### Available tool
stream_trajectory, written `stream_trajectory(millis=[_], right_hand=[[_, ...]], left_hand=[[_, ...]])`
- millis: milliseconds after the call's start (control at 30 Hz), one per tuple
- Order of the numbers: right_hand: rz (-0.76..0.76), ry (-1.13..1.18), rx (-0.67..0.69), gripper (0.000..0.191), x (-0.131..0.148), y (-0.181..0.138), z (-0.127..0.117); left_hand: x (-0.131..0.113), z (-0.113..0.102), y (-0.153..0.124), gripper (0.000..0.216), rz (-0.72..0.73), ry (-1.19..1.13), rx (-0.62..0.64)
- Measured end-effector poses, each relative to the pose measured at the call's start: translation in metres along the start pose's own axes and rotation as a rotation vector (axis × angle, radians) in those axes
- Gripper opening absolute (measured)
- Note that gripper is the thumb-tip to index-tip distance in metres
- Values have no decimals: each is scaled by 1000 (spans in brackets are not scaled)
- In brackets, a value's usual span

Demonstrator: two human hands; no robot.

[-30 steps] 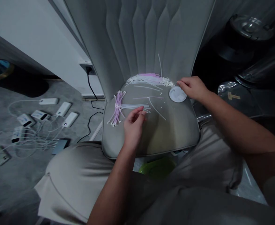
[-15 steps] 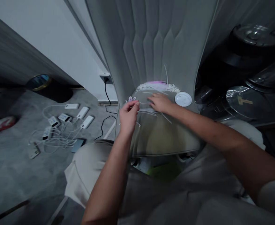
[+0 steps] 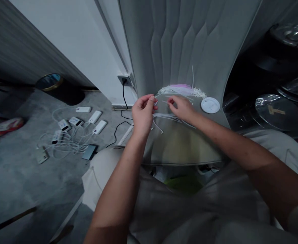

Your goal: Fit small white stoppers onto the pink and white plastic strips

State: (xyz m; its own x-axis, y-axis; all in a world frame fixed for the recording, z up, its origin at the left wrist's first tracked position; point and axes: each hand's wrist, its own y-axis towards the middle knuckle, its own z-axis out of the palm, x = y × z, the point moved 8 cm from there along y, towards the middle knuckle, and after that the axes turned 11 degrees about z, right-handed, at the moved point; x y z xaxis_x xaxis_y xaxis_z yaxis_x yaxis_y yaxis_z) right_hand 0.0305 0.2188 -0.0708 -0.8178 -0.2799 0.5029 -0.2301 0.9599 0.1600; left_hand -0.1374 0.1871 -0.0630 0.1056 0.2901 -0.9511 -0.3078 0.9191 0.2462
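My left hand (image 3: 144, 113) is closed in a pinch above the chair seat, with the small white end of a thin strip showing at its fingertips. To its right, my right hand (image 3: 181, 107) has thumb and forefinger pinched on a thin pale strip (image 3: 164, 101), whose end sticks out towards the left hand. Behind the hands lies a curved pile of thin white strips (image 3: 170, 90) with a pink bunch (image 3: 183, 88) on it. Several loose pale strips (image 3: 165, 116) lie on the seat just in front of the hands.
A round white lid (image 3: 210, 105) lies right of my right hand on the grey chair (image 3: 189, 145). At left on the floor are several white power banks (image 3: 99, 127) with tangled cables and a black bin (image 3: 62, 91). Clear-lidded containers (image 3: 276, 110) stand at right.
The view has shifted, so the chair sits further right. Both hands have risen towards the pile. My right fingers have curled from reaching into a pinch, and the white-tipped bunch beside my left hand is hidden.
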Motion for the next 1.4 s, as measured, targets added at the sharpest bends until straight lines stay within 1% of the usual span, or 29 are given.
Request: stream_trajectory(millis=[133,233,300,367,500,633,700,800,900,967,1067,1167,1267,1300,1333,1400], right_hand=[[-54,169,-42,15,25,-19,-40],[-108,474,-81,8,35,-40,-73],[-125,582,-82,10,39,-55,-89],[-140,638,-77,17,42,-71,-101],[-152,671,-39,22,48,-98,-116],[-93,692,-37,19,45,-116,-124],[-54,732,-59,19,41,-121,-126],[-5,726,-92,17,35,-125,-126],[0,718,-79,13,34,-125,-125],[1,728,-79,11,31,-125,-129],[53,747,-154,12,16,-128,-146],[117,843,-317,9,-13,-132,-174],[85,1001,-444,7,-45,-133,-199],[102,1031,-491,8,-58,-133,-205],[112,1044,-510,10,-69,-132,-208],[165,1089,-498,12,-92,-129,-207]], left_hand=[[-5,1,-6,18,26,0,-9],[-13,3,-14,19,45,-8,-15],[-19,5,-22,19,52,-11,-7],[-28,9,-32,19,63,-21,14],[-47,20,-53,20,75,-91,72],[-63,34,-72,22,44,-131,143],[-70,40,-79,19,46,-142,183],[-80,47,-87,14,65,-139,230],[-81,49,-92,15,58,-84,238],[-80,51,-94,15,51,-52,239],[-74,55,-94,13,39,-48,242],[-59,61,-90,13,-13,-45,226],[-37,70,-84,16,-80,6,187],[-30,75,-81,18,-89,40,183],[-22,80,-78,19,-92,84,191],[-8,96,-71,20,-84,183,239]])
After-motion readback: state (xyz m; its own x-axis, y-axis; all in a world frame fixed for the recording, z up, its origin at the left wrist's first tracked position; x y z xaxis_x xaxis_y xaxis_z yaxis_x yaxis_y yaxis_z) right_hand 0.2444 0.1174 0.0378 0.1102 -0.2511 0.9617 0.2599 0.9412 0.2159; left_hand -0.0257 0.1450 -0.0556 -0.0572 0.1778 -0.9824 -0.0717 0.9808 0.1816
